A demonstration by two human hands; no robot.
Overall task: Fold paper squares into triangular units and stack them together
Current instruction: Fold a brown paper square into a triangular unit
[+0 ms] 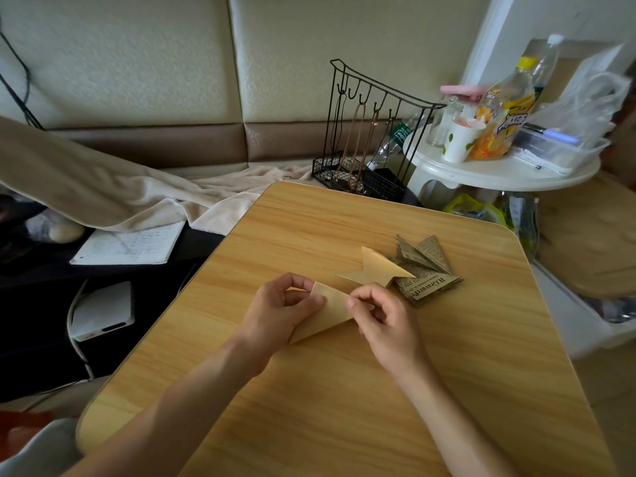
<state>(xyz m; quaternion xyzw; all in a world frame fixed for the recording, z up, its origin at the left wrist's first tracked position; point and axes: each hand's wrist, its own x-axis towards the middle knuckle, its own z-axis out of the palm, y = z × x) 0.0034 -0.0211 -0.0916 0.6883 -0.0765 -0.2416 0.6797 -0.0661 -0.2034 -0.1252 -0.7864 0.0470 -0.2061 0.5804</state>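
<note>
Your left hand [282, 309] and right hand [382, 320] are pinching the tan paper [330, 313] mid-table, its long axis running from 7 to 1 o'clock. At 2 o'clock, a folded tan unit [373, 268] is pointing right, touching newsprint units [425, 270] reading "H.Gravure". The wooden table [344, 390] is sitting beside padded wall panels [137, 56].

A plain tan paper piece [332, 313], folded to a long triangle, lies flat on the wooden table, its point aimed toward the near left. Just beyond it a finished tan unit [375, 268] with a notched tail rests partly on a pile of folded newsprint-patterned units [425, 270], fanned out at the right.
</note>
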